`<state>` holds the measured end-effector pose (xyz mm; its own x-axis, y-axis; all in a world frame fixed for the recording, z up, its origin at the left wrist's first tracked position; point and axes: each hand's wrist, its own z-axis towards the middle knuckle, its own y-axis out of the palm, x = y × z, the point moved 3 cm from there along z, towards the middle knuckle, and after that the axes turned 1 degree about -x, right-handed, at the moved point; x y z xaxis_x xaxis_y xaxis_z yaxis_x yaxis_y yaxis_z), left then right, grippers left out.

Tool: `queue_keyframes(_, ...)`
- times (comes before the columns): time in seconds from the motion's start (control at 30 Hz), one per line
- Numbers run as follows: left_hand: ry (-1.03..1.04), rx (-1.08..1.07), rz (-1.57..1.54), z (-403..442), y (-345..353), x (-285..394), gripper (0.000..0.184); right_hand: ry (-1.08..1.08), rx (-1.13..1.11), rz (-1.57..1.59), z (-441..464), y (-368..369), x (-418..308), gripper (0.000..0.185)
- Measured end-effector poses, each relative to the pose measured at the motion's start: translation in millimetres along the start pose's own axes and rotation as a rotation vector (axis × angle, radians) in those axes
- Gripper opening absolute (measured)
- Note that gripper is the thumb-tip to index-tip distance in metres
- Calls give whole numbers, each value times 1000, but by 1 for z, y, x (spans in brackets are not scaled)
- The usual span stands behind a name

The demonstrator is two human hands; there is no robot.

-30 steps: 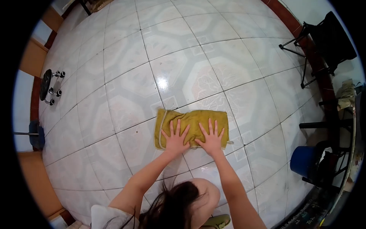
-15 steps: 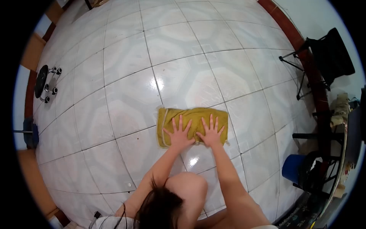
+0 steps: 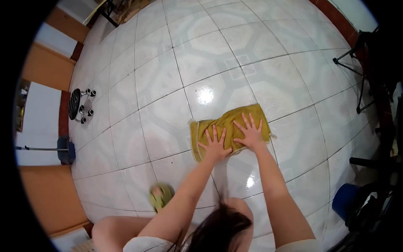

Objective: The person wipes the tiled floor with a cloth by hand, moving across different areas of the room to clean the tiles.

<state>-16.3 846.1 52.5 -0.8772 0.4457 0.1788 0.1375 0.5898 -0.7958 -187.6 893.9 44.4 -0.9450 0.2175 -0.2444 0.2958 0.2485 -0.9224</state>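
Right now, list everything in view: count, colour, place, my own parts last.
Floor: 1, white and grey tiles, throughout
Cloth: 1, mustard yellow, on floor near centre
Wheeled stool: 1, black, left
Long-handled thing: 1, blue, left, below the stool
Wall panels: several, orange-brown and white, left edge
Folding chair: 1, black, upper right
Bucket: 1, blue, lower right
Slipper: 1, green, lower left
Hair: one mass, dark, bottom middle
Arms: 2, white-sleeved, bottom
Left hand: 1, bare, on cloth's left
Right hand: 1, bare, on cloth's right
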Motion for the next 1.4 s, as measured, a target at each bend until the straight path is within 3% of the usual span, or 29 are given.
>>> queue_keyframes(0.13,-51,173,-117,14,2,4,95,-63,9,-15,27,-11,13,82)
queue_keyframes(0.37,-24,159,-70,76,-54,-7,96,-6,-15,22,79,-32,19,78)
queue_keyframes(0.47,76,266,-13,121,-81,-24,98,51,49,18,121,-45,17,78)
queue_keyframes(0.6,337,238,177,210,-152,-51,94,165,174,21,190,-58,11,76)
queue_keyframes(0.87,810,153,400,376,-273,-40,90,563,150,170,309,-90,20,74)
queue_keyframes(1.07,889,201,439,466,-321,1,86,843,216,288,379,-119,42,71)
queue_keyframes(1.23,935,224,514,457,-313,-3,83,857,243,313,365,-100,33,66)
queue_keyframes(1.4,1065,142,552,399,-289,-65,82,839,218,330,320,-69,-56,65)
